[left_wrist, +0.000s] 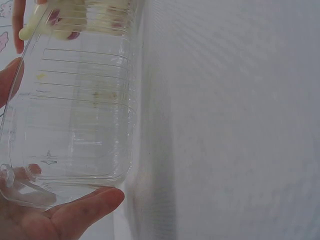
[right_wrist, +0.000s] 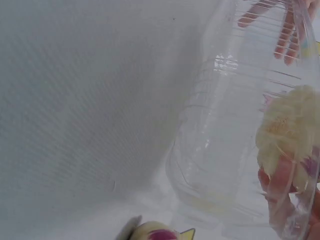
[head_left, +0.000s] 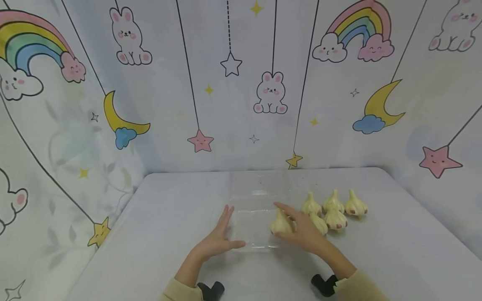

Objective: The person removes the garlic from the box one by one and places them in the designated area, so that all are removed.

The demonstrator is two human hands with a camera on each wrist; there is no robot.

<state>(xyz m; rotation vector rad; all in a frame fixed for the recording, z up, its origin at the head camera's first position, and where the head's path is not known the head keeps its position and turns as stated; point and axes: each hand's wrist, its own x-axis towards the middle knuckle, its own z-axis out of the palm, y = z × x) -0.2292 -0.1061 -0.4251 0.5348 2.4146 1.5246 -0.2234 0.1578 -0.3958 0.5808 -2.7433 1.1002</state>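
A clear plastic clamshell box [head_left: 250, 230] lies with its lid folded back on the white table. My left hand [head_left: 214, 242] is at the box's left end, its fingers spread and fairly straight; the left wrist view shows the thumb [left_wrist: 90, 207] along the outer wall. A pale garlic bulb [head_left: 281, 223] is gripped between thumb and fingers of my right hand [head_left: 304, 232], at the right end of the box. Through the clear wall in the right wrist view, that bulb [right_wrist: 280, 132] shows inside the box's outline, fingertips against it.
Several more garlic bulbs [head_left: 334, 209] sit grouped just right of the box, partly behind my right hand. A patterned cloth backdrop [head_left: 233, 104] stands behind the white table [head_left: 180, 200]. Black wrist mounts [head_left: 324, 286] show near both sleeves.
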